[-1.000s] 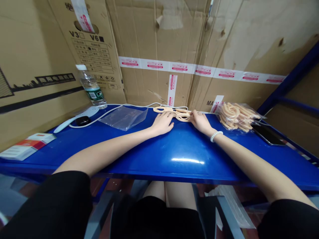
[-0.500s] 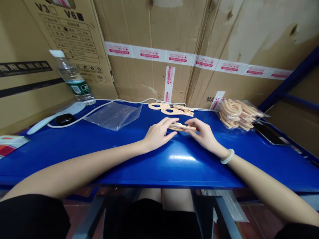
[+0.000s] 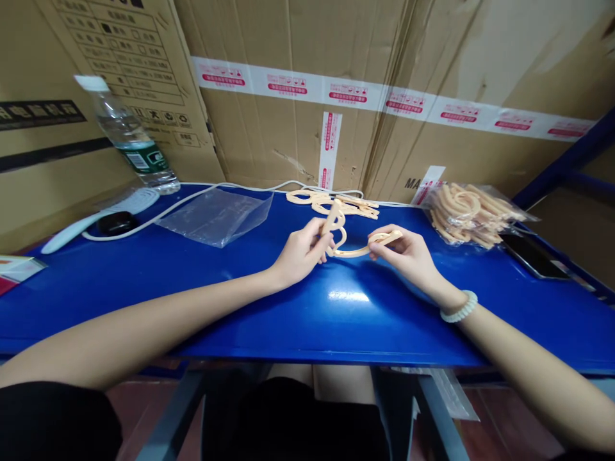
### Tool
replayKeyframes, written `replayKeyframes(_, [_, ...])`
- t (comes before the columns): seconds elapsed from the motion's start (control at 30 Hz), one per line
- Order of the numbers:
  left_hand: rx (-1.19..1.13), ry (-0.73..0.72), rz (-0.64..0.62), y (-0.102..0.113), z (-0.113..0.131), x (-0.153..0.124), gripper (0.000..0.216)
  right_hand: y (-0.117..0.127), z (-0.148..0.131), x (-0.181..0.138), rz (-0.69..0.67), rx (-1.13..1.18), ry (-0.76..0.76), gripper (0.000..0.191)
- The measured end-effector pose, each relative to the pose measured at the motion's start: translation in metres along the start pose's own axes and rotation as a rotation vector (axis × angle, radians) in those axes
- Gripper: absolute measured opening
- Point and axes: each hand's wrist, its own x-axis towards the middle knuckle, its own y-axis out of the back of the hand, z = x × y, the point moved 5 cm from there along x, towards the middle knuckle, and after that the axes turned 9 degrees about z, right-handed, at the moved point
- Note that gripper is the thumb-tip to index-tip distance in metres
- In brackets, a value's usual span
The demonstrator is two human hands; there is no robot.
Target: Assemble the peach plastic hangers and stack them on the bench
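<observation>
Peach looped piece [image 3: 353, 253] is spreading wider mid-frame since the earlier frame; your left hand [image 3: 302, 253] is pinching one end, your right hand [image 3: 408, 256] the other.

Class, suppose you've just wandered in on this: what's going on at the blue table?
A seated person holds a peach-coloured curved item above the blue table, the left hand on one end and the right hand on the other. Whether it is one part or several joined is hard to tell. Similar loose pieces lie behind the hands, and a clear bag of more sits to the right.
</observation>
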Motion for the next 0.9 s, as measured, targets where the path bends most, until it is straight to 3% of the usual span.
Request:
replayKeyframes(0.2, [-0.140,0.144,0.167,0.006,-0.019,0.008,0.022,0.007,0.014,0.002,0.080,0.132,-0.200,0.029])
replayKeyframes(0.37, [-0.068,0.150,0.177,0.010,-0.023,0.010,0.022,0.018,0.019,0.008,0.182,0.234,-0.239,0.032])
replayKeyframes(0.47, [0.001,0.116,0.167,0.012,-0.017,0.010,0.024,0.017,0.020,0.010,0.140,0.268,-0.213,0.036])
replayKeyframes(0.57, [0.046,0.085,0.066,0.008,-0.005,0.010,0.028,0.007,0.021,0.008,0.057,0.262,-0.203,0.040])
replayKeyframes(0.77, [-0.125,0.112,-0.411,-0.013,0.011,0.004,0.041,-0.009,0.016,-0.001,-0.028,0.220,-0.090,0.034])
replayKeyframes(0.9, [-0.130,0.224,-0.390,-0.017,0.002,0.001,0.027,-0.011,0.005,-0.003,-0.058,0.054,0.083,0.025])
